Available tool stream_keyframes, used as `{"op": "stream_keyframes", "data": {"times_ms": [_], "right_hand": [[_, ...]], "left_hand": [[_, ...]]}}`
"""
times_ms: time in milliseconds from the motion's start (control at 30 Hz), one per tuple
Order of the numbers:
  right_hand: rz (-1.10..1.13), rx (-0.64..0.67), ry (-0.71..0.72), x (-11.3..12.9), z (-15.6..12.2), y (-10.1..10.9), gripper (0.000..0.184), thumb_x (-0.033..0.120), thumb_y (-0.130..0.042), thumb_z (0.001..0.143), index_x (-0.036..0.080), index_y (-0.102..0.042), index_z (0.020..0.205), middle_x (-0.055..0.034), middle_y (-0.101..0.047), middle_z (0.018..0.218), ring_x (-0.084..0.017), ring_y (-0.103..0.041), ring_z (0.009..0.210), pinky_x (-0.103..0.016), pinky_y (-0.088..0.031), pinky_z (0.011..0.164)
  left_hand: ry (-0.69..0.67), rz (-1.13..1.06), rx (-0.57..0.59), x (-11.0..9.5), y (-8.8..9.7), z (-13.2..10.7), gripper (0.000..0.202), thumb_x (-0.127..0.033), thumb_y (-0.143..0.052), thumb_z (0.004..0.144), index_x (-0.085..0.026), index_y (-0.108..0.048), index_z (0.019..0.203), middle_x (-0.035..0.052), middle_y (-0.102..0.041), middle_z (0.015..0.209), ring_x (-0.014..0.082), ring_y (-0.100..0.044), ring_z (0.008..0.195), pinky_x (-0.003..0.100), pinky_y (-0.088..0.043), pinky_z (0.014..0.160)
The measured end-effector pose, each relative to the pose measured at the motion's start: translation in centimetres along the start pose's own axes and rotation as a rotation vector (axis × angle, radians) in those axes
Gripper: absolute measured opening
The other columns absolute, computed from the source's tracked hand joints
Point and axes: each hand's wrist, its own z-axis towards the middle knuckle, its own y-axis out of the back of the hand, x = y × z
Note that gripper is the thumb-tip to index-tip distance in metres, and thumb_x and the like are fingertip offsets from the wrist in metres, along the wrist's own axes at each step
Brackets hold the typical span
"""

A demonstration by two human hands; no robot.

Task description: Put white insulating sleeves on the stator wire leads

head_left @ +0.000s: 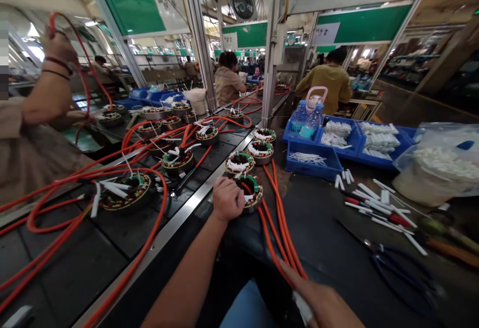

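Note:
My left hand (227, 199) is closed on the left rim of the nearest motor stator (251, 193), a ring with copper windings, green insulation and white sleeves. Orange cables (280, 218) run from the stators toward me, down to my right hand (324, 298). That hand is closed around their lower part, index finger laid along them; the cable ends are hidden. Something white shows under its fingers, too blurred to name. Just behind the held ring stand a second stator (239, 162) and more in a row along the metal edge.
To the left, a conveyor (75, 263) carries several stators with looping orange cables. Another person's raised arm (52, 78) holds a cable there. On the right are blue bins (314, 161) of white sleeves, bottles, loose sleeves, pliers (389, 263) and a plastic bag (441, 163).

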Motion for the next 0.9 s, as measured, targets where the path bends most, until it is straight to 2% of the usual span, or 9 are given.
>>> {"op": "stream_keyframes", "data": {"times_ms": [133,300,400,500,633,700,767,833,900], "right_hand": [[-0.2,0.026,0.08,1.8,2.5,-1.0,0.077,0.013,-0.041,0.065,0.032,-0.032,0.139,-0.0022,-0.069,0.075,-0.021,-0.061,0.057,-0.029,-0.05,0.056],[-0.397,0.031,0.182,1.1,2.3,-2.8,0.081,0.009,-0.043,0.06,0.017,-0.031,0.14,-0.0035,-0.068,0.068,-0.016,-0.057,0.048,-0.02,-0.039,0.044],[-0.471,-0.019,0.273,-0.5,1.7,-3.3,0.076,0.008,-0.045,0.062,0.012,-0.035,0.137,-0.0013,-0.066,0.062,-0.014,-0.054,0.042,-0.02,-0.031,0.037],[-0.611,-0.047,0.362,-1.4,1.9,-3.6,0.066,0.009,-0.048,0.065,0.01,-0.043,0.131,0.0,-0.063,0.056,-0.013,-0.052,0.036,-0.025,-0.021,0.033],[-0.749,0.037,0.299,0.0,3.7,-3.1,0.076,0.009,-0.05,0.055,0.009,-0.043,0.131,-0.0016,-0.066,0.059,-0.015,-0.055,0.037,-0.029,-0.013,0.033],[-0.743,0.123,0.271,1.0,4.6,-2.1,0.08,0.009,-0.049,0.052,0.007,-0.043,0.131,-0.0035,-0.067,0.063,-0.018,-0.058,0.042,-0.028,-0.018,0.033],[-0.671,0.138,0.283,1.7,5.6,-0.5,0.074,0.009,-0.048,0.053,0.012,-0.048,0.127,-0.0042,-0.068,0.07,-0.02,-0.062,0.052,-0.025,-0.032,0.038],[-0.531,0.018,0.265,1.7,7.3,1.7,0.062,0.009,-0.047,0.061,0.02,-0.052,0.122,-0.0043,-0.068,0.085,-0.019,-0.065,0.071,-0.024,-0.046,0.056],[-0.373,-0.183,0.197,0.9,10.2,4.2,0.054,0.012,-0.044,0.071,0.024,-0.05,0.123,-0.0056,-0.061,0.108,-0.019,-0.061,0.093,-0.028,-0.048,0.077]], "left_hand": [[-0.13,0.18,0.065,1.6,0.7,1.4,0.022,-0.029,-0.047,0.073,-0.022,-0.053,0.053,0.005,-0.059,0.062,0.0225,-0.054,0.078,0.045,-0.029,0.093],[-0.218,0.332,0.093,0.6,1.8,1.6,0.022,-0.027,-0.046,0.075,-0.021,-0.053,0.054,0.004,-0.06,0.06,0.0197,-0.055,0.074,0.041,-0.033,0.09],[-0.214,0.409,0.033,-0.4,2.3,0.0,0.025,-0.026,-0.046,0.077,-0.021,-0.052,0.053,0.0038,-0.058,0.058,0.0193,-0.054,0.07,0.041,-0.034,0.086],[-0.174,0.467,-0.045,-0.5,2.8,-1.5,0.024,-0.024,-0.046,0.077,-0.02,-0.052,0.054,0.0041,-0.057,0.058,0.0206,-0.054,0.071,0.043,-0.033,0.085],[-0.146,0.481,-0.046,1.2,3.1,-0.8,0.023,-0.025,-0.046,0.076,-0.021,-0.052,0.054,0.0053,-0.058,0.06,0.0226,-0.054,0.074,0.045,-0.033,0.085],[-0.154,0.462,0.0,2.3,3.5,0.4,0.025,-0.026,-0.045,0.076,-0.021,-0.052,0.053,0.0052,-0.058,0.06,0.0226,-0.055,0.075,0.045,-0.034,0.086],[-0.17,0.431,0.058,3.2,4.0,1.4,0.028,-0.026,-0.042,0.077,-0.021,-0.053,0.052,0.0047,-0.058,0.058,0.0214,-0.055,0.073,0.042,-0.038,0.084],[-0.176,0.4,0.101,3.4,4.6,2.0,0.028,-0.027,-0.042,0.079,-0.021,-0.058,0.058,0.0049,-0.061,0.063,0.0207,-0.057,0.075,0.039,-0.042,0.082],[-0.155,0.383,0.093,3.1,4.7,2.4,0.024,-0.03,-0.043,0.081,-0.019,-0.065,0.083,0.0079,-0.066,0.087,0.0217,-0.057,0.091,0.038,-0.043,0.086]]}}
